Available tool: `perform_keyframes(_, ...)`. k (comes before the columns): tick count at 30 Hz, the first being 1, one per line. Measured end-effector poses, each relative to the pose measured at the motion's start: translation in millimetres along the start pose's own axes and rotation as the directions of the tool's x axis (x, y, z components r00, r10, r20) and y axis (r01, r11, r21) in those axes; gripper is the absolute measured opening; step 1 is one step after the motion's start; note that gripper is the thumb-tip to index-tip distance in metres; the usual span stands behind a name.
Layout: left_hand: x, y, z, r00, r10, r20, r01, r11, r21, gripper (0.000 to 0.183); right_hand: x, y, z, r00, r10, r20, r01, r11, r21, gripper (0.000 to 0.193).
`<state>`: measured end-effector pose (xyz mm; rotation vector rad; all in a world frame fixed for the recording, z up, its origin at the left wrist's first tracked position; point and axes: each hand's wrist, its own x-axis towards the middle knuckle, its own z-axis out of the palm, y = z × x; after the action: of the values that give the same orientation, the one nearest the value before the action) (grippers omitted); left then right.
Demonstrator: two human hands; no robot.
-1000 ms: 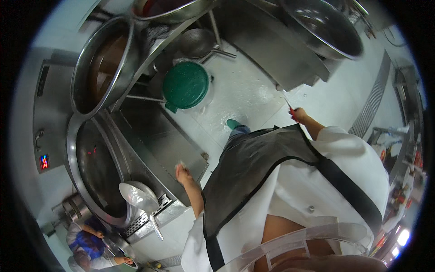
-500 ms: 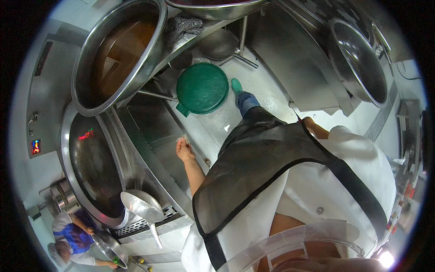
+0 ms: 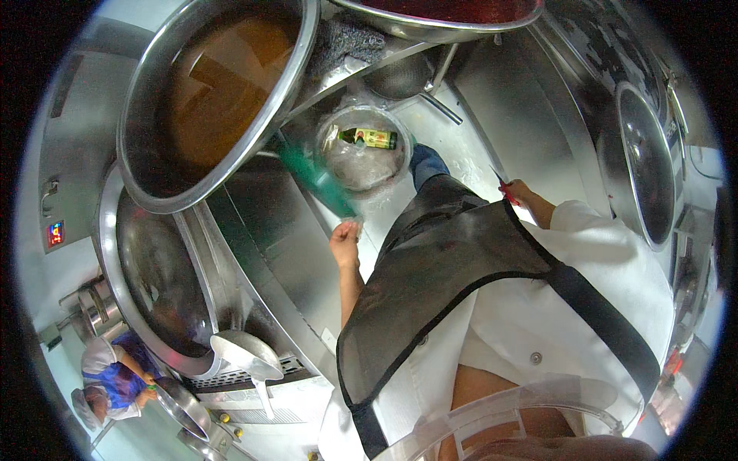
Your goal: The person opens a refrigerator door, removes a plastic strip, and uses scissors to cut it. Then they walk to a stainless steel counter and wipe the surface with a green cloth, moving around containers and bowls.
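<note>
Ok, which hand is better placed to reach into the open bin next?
Probably the left hand: it appears nearer the open bin, while the right hand grips a red-handled tool. I can't tell whether the left holds anything.

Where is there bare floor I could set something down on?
The pale, shiny floor between the trouser leg and the steel cabinet looks bare. It's crowded around the uncovered bin, with the green lid and left hand beside it.

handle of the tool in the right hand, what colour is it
The tool handle is red, best seen in the head view.
</note>
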<state>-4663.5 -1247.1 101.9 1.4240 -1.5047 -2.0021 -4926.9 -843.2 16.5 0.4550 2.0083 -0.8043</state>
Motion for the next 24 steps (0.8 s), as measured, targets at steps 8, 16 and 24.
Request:
perform_keyframes(8,21.4,14.3,63.5,0.99,0.039,0.136,-0.025,0.994,-0.107,0.011,-32.5,-40.0,-10.0,1.0,0.024,0.001,-0.024,0.995,-0.095,0.018)
perform_keyframes(16,97.2,17.2,89.3,0.973,0.06,-0.224,-0.046,0.997,0.068,0.068,32.2,-6.9,-26.8,0.988,-0.05,0.146,0.042,0.997,0.059,0.021)
perform_keyframes(24,-11.5,22.0,77.0,0.891,0.056,0.45,-0.048,0.998,-0.031,0.023,5.0,51.5,-45.3,1.0,-0.027,-0.012,0.029,0.955,0.294,0.018)
